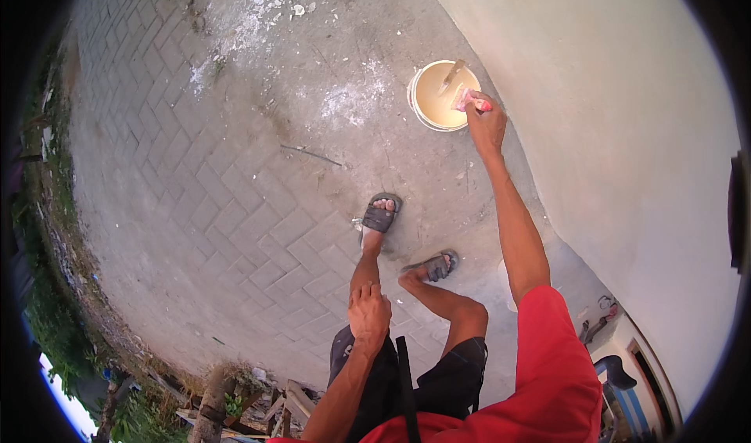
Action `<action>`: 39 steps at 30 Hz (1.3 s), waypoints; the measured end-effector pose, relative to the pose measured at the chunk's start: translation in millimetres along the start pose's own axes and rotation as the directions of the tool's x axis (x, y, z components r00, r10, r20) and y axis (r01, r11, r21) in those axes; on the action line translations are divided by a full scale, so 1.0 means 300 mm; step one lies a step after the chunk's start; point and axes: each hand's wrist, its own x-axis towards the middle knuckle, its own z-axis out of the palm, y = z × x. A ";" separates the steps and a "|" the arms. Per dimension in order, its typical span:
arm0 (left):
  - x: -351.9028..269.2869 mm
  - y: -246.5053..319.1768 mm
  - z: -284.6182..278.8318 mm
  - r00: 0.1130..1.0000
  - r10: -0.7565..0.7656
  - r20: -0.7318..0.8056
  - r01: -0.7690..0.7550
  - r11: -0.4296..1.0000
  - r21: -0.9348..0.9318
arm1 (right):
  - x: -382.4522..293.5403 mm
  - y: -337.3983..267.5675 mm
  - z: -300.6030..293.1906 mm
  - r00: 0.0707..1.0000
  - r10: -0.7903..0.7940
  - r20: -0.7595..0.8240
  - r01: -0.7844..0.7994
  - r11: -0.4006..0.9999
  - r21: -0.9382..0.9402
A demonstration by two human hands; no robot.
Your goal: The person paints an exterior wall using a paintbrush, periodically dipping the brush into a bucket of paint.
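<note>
My right hand (487,123) grips the red handle of a paintbrush (460,98) whose pale, paint-coated bristles are over the inside of a round plastic bucket (415,105). Cream-coloured paint (433,94) covers the bucket's inside. A flat wooden stick or a second brush handle (452,76) leans inside against the far rim; its lower end is not clear. My left hand (369,314) rests on my left knee with its fingers bent downward, holding nothing.
A pale plastered wall (610,91) rises close on the right of the bucket. White flakes and powder (352,99) lie on the concrete, and a thin dark rod (311,155) is left of the bucket. Behind my right arm a white object (506,284) is partly hidden. Wood pieces (287,402) lie lower left.
</note>
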 end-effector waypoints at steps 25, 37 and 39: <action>-0.111 0.088 0.062 0.996 0.088 -0.035 -0.088 0.996 0.009 | -0.448 -0.002 -0.600 0.832 0.226 0.507 -0.310 -0.568 0.763; -0.257 -0.146 -0.156 0.978 0.062 0.198 0.062 0.821 -0.567 | -1.197 -0.513 -2.343 0.867 0.248 -0.433 0.300 0.434 0.850; -0.312 -0.093 -0.205 0.981 0.080 0.177 0.047 0.785 -0.617 | -1.322 -0.573 -2.554 0.753 0.239 -0.614 0.292 0.714 0.636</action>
